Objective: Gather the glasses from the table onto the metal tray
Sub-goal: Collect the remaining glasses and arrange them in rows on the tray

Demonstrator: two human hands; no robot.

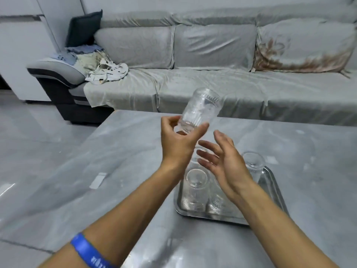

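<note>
My left hand [178, 141] grips a clear ribbed glass [200, 111] near one end, held tilted in the air above the grey table [116, 161]. My right hand [222, 161] hovers just below and to the right of it, fingers spread, holding nothing. Beneath the hands lies the metal tray [270, 182] with several clear glasses standing upside down on it: one at the front left [195, 188], one at the back right [253, 163], and others partly hidden behind my right hand and forearm.
A grey covered sofa [212, 74] runs along the far side of the table, with crumpled clothes [104, 68] at its left end. A small white slip [97, 180] lies on the table left of the tray. Tiled floor is at the left.
</note>
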